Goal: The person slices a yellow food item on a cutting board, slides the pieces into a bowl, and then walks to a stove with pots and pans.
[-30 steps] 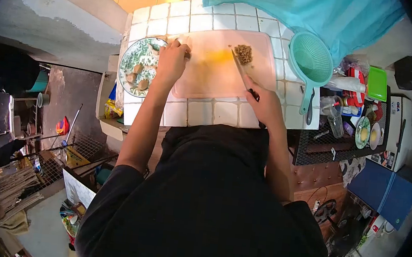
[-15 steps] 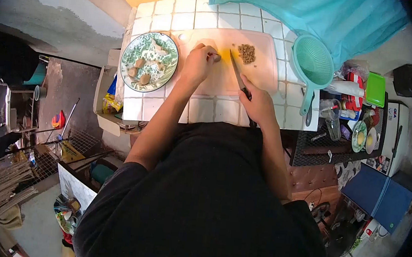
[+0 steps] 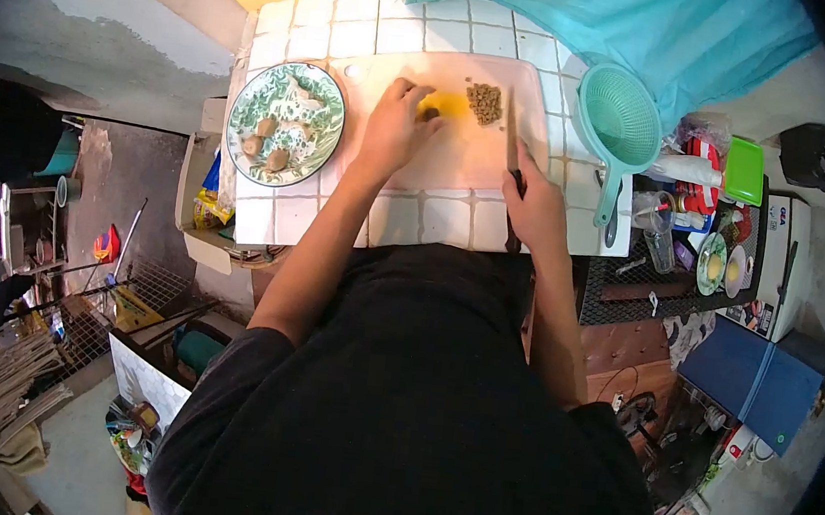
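Note:
My left hand [image 3: 398, 127] is over the pink cutting board [image 3: 457, 170], its thumb and fingers apart beside a small dark piece [image 3: 429, 115] on a yellow patch. Whether the fingers touch that piece is hard to tell. My right hand [image 3: 537, 205] is closed round the handle of a knife [image 3: 511, 132], whose blade points away from me over the board's right side. Just left of the blade lies a pile of small brown diced bits [image 3: 484, 104]. A green-and-white patterned plate [image 3: 243, 109] with several brownish lumps stands left of the board.
A turquoise strainer [image 3: 625, 109] lies at the right of the white tiled table [image 3: 400, 35]. A turquoise cloth [image 3: 599, 16] hangs at the far right edge. Beyond the right edge, a black rack [image 3: 629, 305] holds cups, small plates and a green lid [image 3: 744, 171].
The knife has moved right, from the near side of the diced pile to its right, and its blade now points more straight ahead. My left fingers have opened beside the dark piece.

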A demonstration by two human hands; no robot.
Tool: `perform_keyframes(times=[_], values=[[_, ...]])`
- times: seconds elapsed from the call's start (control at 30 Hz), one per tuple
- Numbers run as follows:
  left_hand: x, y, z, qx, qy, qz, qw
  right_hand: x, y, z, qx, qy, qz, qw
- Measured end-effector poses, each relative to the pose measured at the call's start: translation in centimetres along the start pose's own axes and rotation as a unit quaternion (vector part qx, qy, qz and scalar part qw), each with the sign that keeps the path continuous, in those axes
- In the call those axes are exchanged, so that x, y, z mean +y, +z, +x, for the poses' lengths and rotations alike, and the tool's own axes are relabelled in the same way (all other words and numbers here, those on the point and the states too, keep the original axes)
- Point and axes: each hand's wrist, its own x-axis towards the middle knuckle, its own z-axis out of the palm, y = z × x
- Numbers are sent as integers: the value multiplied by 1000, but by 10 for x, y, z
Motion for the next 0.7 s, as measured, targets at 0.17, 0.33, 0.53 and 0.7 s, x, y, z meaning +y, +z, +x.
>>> perform_keyframes(times=[0.17,0.33,0.53,0.7], values=[[27,20,27,23,128,127,983,6,11,-22,10,60,20,998],[9,48,47,51,116,80,989,4,35,-3,-14,38,75,996],[15,26,41,47,101,47,993,3,26,31,-4,29,33,999],[9,-31,7,-5,-1,9,1000,-11,4,19,-22,40,25,999]])
